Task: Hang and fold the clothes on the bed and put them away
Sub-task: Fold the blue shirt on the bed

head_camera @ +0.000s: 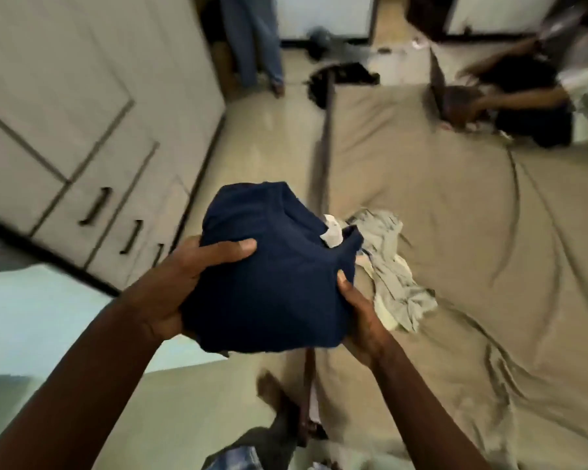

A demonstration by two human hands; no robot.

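Above the near edge of the bed [455, 215], a person holds a folded navy garment [272, 283] in both hands, lifted clear of the tan sheet. The left hand [180, 286] grips its left side, thumb pressed flat on top and the fingers curled underneath, out of sight. The right hand [357, 317] clamps the lower right corner, thumb up against the cloth, fingers hidden beneath. A white label [331, 232] shows at the garment's neckline. Just beyond it, a crumpled pale garment [394, 269] lies on the sheet. A white wardrobe [82, 130] with dark handles stands to the left across the floor. At the far corner of the bed another person [530, 106] leans over; the view there is blurred. Dark clothing [343, 74] lies on the floor past the bed.
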